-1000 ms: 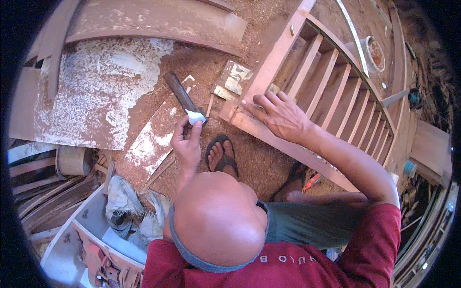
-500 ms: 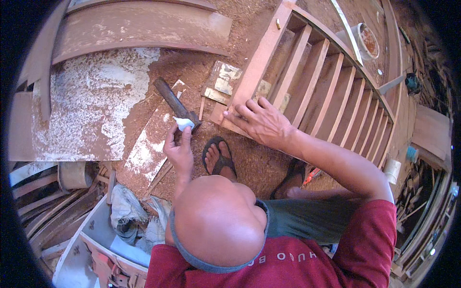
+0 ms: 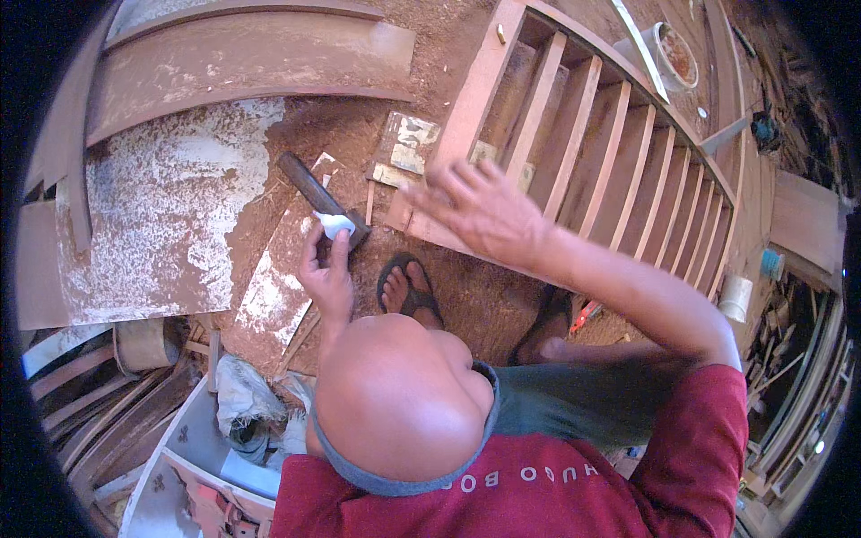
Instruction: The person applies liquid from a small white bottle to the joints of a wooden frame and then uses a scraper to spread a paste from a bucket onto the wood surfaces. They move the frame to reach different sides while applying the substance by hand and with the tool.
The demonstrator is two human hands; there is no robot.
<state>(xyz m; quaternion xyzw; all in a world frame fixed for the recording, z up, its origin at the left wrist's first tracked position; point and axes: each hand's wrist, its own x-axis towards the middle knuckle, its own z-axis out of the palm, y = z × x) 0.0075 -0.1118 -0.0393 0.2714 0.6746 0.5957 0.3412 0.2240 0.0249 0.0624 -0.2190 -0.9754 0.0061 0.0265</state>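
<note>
My left hand point(image 3: 326, 280) pinches a small white object point(image 3: 335, 225) with a pointed tip between thumb and fingers; its kind is unclear. Just behind that lies a hammer point(image 3: 306, 182) with a dark handle, on the sawdust-covered ground. My right hand point(image 3: 496, 217) is spread over the near left corner of a slatted wooden frame point(image 3: 466, 112). Its fingers are apart and smeared by motion, and whether they touch the wood cannot be told. A small brass-coloured piece point(image 3: 501, 34) rests on the frame's left rail.
A pail point(image 3: 674, 58) with reddish contents stands beyond the frame. Paint-flecked boards point(image 3: 166, 215) lie at the left, and small wood blocks point(image 3: 401, 148) sit beside the frame's corner. At the lower left is an open white box point(image 3: 179, 430). A white cup point(image 3: 735, 299) stands at the right.
My right hand's fingers have straightened and spread from their curled pose on the frame's corner. My left hand still holds the white object. The whole view has shifted slightly.
</note>
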